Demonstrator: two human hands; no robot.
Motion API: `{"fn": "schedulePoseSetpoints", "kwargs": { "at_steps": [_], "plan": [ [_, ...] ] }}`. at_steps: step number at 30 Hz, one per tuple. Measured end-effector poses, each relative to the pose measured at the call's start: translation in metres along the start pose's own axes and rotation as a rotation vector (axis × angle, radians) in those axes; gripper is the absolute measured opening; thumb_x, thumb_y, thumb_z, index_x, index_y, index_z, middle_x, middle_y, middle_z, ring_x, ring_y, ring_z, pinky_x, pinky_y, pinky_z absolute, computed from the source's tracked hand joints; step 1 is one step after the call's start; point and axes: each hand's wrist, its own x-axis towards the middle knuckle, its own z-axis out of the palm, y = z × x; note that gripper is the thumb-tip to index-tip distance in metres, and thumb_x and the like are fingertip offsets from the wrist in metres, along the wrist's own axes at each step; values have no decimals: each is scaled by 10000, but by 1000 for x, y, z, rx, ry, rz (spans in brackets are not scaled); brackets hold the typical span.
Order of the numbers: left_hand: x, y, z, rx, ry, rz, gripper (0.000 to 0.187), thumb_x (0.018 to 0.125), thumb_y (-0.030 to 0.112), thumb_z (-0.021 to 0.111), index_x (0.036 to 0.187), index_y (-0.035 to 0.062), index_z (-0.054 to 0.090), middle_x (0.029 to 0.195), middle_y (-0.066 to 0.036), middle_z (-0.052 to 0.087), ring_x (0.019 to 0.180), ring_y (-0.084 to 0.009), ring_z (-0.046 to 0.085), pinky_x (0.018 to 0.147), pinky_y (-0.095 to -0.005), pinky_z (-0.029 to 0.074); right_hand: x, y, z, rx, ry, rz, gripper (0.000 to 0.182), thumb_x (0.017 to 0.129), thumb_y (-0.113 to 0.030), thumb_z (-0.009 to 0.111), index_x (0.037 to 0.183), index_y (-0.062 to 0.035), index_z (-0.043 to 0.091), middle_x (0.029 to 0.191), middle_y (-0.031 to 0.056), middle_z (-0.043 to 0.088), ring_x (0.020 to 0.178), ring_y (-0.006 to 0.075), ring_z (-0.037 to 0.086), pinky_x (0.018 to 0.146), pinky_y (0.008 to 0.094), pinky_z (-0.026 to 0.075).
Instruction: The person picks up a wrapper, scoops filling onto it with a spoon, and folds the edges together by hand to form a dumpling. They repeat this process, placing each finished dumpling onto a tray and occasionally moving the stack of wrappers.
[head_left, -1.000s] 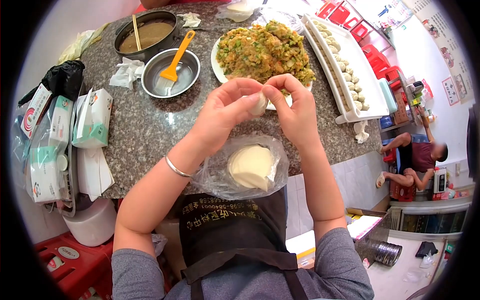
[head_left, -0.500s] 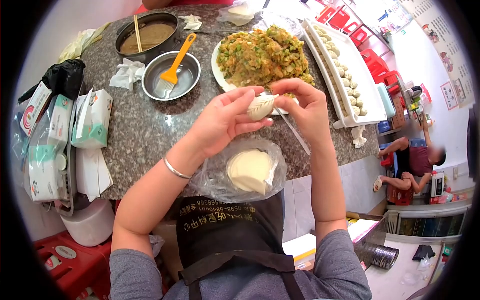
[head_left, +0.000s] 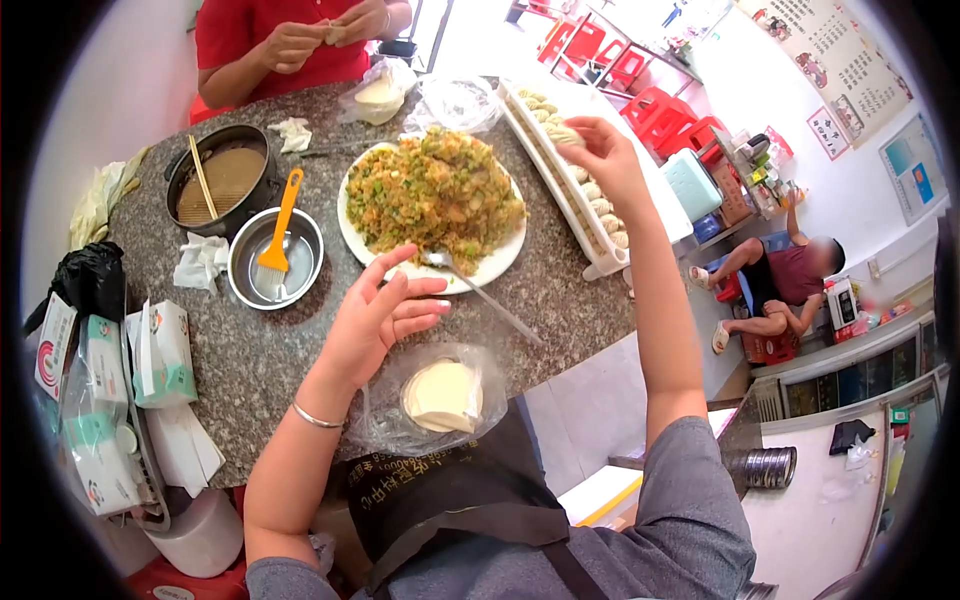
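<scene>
My left hand (head_left: pixel 375 320) is empty, fingers spread, in front of the plate (head_left: pixel 515 250) of chopped filling (head_left: pixel 430 195). A metal spoon (head_left: pixel 490 295) rests on the plate's rim, its handle over the table. My right hand (head_left: pixel 605 165) is over the white tray (head_left: pixel 600 262) at the right, thumb and fingers closed around a pleated dumpling (head_left: pixel 564 134). Several dumplings lie in rows in that tray, partly hidden by the hand. Nearest my apron, a stack of round dough wrappers (head_left: pixel 443 395) lies on an open plastic bag (head_left: pixel 385 405).
A metal bowl (head_left: pixel 240 262) with an orange brush (head_left: pixel 283 225) stands at the left, beside a dark pan (head_left: pixel 268 180) with chopsticks. Tissue packs (head_left: pixel 165 355) are at the left edge. A person in red (head_left: pixel 285 50) works across the table; another person (head_left: pixel 785 290) sits at the right.
My right hand has moved from beside my left hand to the tray with the dumpling. My left hand has let go of it and opened. The view has shifted, showing the person in red.
</scene>
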Motion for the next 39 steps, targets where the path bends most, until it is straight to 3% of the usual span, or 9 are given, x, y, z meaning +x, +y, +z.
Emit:
{"fn": "schedulePoseSetpoints", "kwargs": {
  "at_steps": [6, 8, 12, 18, 20, 27, 29, 37, 39],
  "plan": [
    [2, 2, -4, -29, 1, -40, 518, 1002, 253, 522, 1430, 41, 322, 1188, -212, 612, 987, -256, 680, 831, -324, 583, 74, 101, -39, 141, 312, 301, 359, 774, -208, 777, 1026, 29, 679, 904, 126, 698, 827, 158, 650, 744, 311, 512],
    [2, 5, -4, -45, 3, -43, 510, 994, 226, 531, 1423, 38, 331, 1182, -207, 618, 986, -259, 682, 831, -325, 584, 86, 148, -48, -174, 318, 378, 334, 773, -295, 774, 942, -13, 714, 834, 97, 707, 781, 137, 653, 718, 317, 517],
    [2, 7, -6, -112, 10, -65, 533, 974, 204, 573, 1414, 28, 328, 1182, -202, 615, 985, -260, 673, 859, -338, 562, 76, 140, -43, -635, 375, 540, 341, 777, -375, 757, 881, -52, 731, 770, 83, 708, 717, 147, 658, 695, 319, 518],
    [2, 9, -6, -168, -19, -78, 501, 979, 212, 564, 1404, 42, 359, 1187, -187, 617, 984, -252, 675, 845, -334, 566, 72, 134, -47, -390, 275, 487, 368, 832, -362, 736, 945, -12, 728, 866, 65, 718, 794, 131, 635, 744, 292, 484],
    [1, 9, -6, -193, -5, -66, 530, 968, 219, 569, 1411, 26, 351, 1168, -185, 628, 962, -250, 686, 817, -332, 587, 72, 147, -57, -397, 368, 299, 422, 826, -387, 719, 980, 5, 718, 892, 147, 728, 832, 210, 690, 764, 315, 510],
    [3, 9, -14, -131, -46, 17, 518, 982, 261, 552, 1382, -16, 374, 1208, -194, 602, 991, -252, 669, 829, -346, 583, -44, 29, -23, -72, 438, 124, 271, 949, -181, 623, 1083, 51, 663, 1033, 106, 699, 984, 144, 633, 893, 266, 464],
    [4, 10, -17, -84, -57, 62, 506, 986, 265, 547, 1375, -15, 385, 1218, -191, 597, 994, -245, 663, 832, -343, 580, -92, 6, 3, -67, 504, 119, 194, 957, -131, 606, 1032, 39, 663, 965, 68, 691, 929, 110, 620, 861, 241, 463],
    [-25, 21, -12, 344, 175, 174, 355, 972, 247, 572, 1236, 9, 573, 1264, -136, 595, 1075, -210, 620, 906, -331, 509, -206, 22, 70, 275, 309, 152, 139, 956, -82, 593, 1035, 13, 656, 933, 59, 677, 872, 108, 634, 790, 237, 491],
    [-47, 13, -3, 675, 191, 249, 279, 905, 183, 654, 1126, 13, 652, 1263, -121, 607, 1119, -221, 601, 959, -341, 469, -215, 34, 72, 337, 317, 196, 148, 966, -68, 572, 1060, 19, 645, 951, 66, 667, 873, 105, 630, 798, 235, 497]
  ]
}}
